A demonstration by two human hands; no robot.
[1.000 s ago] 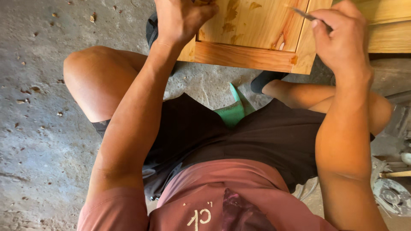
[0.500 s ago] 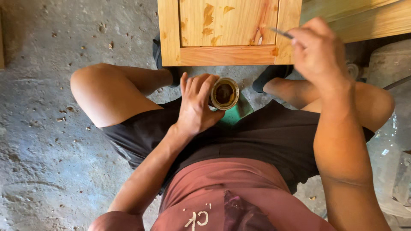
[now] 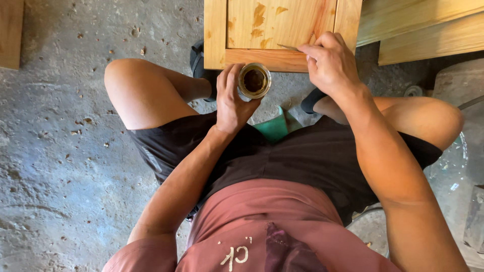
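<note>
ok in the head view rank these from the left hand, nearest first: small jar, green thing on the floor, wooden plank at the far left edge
1. Small jar: held in the left hand.
2. Green thing: just right of the hand, between the legs.
3. Wooden plank: far off at the top left corner.

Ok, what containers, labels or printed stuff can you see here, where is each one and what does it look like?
Small round jar: held in the left hand, below the wooden panel; open top, dark brown contents, pale rim.
Pale print: on the reddish shirt at the bottom edge.
No signs or screens in view.
</note>
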